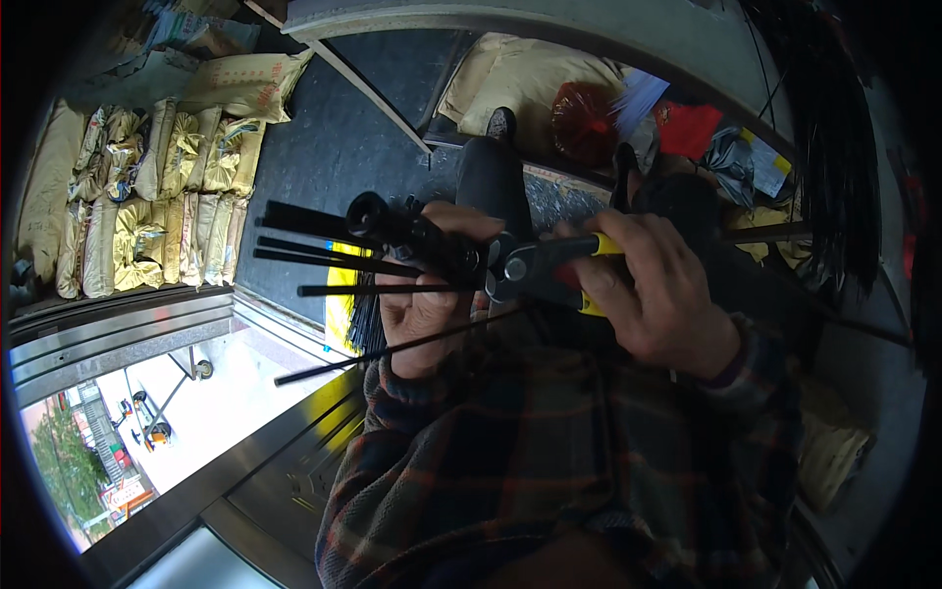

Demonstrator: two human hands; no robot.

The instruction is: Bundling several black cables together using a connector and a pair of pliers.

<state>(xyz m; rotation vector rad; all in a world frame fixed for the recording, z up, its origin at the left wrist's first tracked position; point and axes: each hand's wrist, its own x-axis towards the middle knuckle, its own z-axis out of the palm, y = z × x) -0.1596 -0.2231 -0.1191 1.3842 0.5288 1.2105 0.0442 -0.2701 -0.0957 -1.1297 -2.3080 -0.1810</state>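
My left hand [417,319] is closed around a black cylindrical fitting [402,231] with a round, hollow-looking end. Several thin black rods [329,260] stick out from it to the left, and one longer rod slants down below them. In my right hand [653,285] is a pair of pliers [515,267] with yellow and dark handles. Its metal jaws point left and meet the right side of the fitting, close to my left fingers. Exactly what lies between the jaws is hidden. Both hands are in front of my plaid-sleeved body, above my lap.
Stacked tan sacks [142,231] fill the left side. A metal bar [373,93] crosses ahead. Beyond my feet lie a large pale sack [530,79], a dark red bag [589,118] and a red cloth-like item [685,128]. Long black strands [834,167] hang at the right.
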